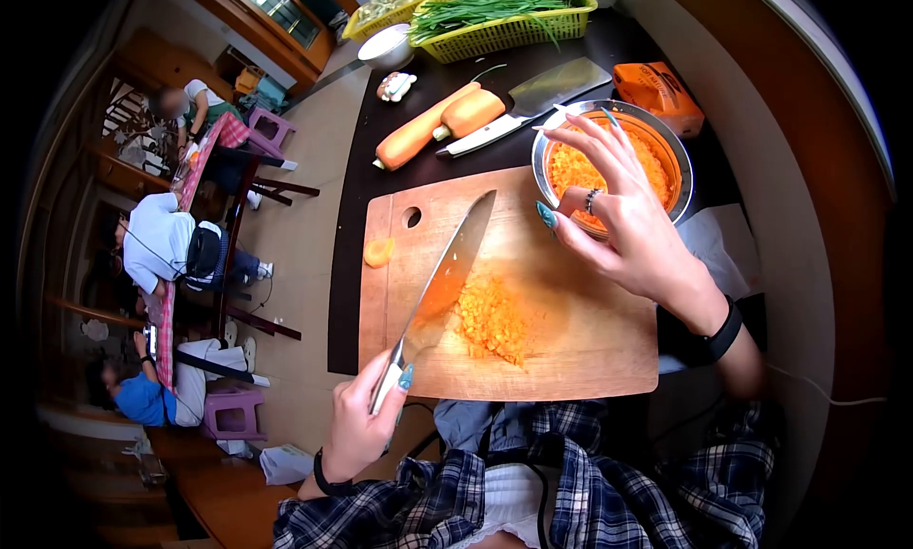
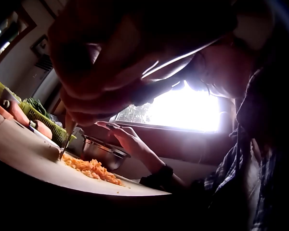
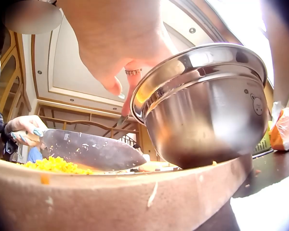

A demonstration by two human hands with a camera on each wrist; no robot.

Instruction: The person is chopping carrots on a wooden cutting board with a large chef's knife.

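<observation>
My left hand (image 1: 366,411) grips the handle of a kitchen knife (image 1: 452,264), its blade slanting across the wooden cutting board (image 1: 590,359). Right beside the blade lies a small heap of finely chopped carrot (image 1: 493,316); the right wrist view shows bits stuck to the steel. Over a metal bowl (image 3: 207,115) at the board's far right corner, my right hand (image 1: 623,216) spreads its fingers, holding nothing. Chopped carrot (image 1: 575,168) also fills the bowl. A carrot slice (image 1: 378,253) sits near the board's left edge.
Beyond the board lie two peeled carrots (image 1: 428,126) and a cleaver (image 1: 542,97). An orange packet (image 1: 658,97) is near the bowl. At the back stand a white bowl (image 1: 385,47) and a yellow basket of green stalks (image 1: 504,45). Several people sit at a table on the left.
</observation>
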